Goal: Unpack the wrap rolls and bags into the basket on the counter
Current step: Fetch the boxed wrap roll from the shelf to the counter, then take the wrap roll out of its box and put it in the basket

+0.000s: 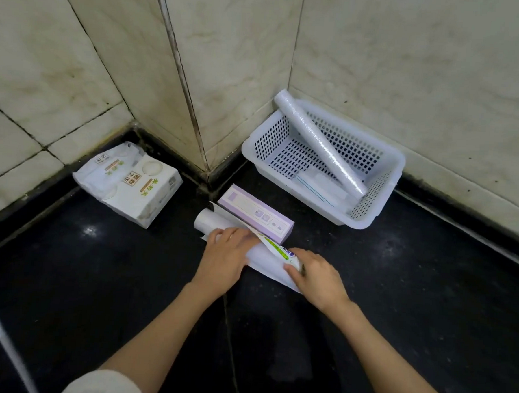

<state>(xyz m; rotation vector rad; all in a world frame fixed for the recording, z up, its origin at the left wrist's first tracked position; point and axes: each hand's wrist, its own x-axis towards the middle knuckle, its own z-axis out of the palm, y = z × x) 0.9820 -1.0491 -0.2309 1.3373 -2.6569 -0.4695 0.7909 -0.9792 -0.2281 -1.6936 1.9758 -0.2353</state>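
Observation:
A white roll of bags lies on the black counter, half inside its opened paper wrapper with a green printed flap. My left hand rests over the roll's middle, fingers curled on it. My right hand pinches the wrapper's right end. Just behind lies a purple wrap box. The white perforated basket stands in the corner to the right; a long clear wrap roll leans across it over a flat white pack.
A white plastic pack of boxed goods sits at the left against the tiled wall. A tiled wall corner juts out between that pack and the basket. A seam runs down the dark counter. A white cord crosses the bottom left.

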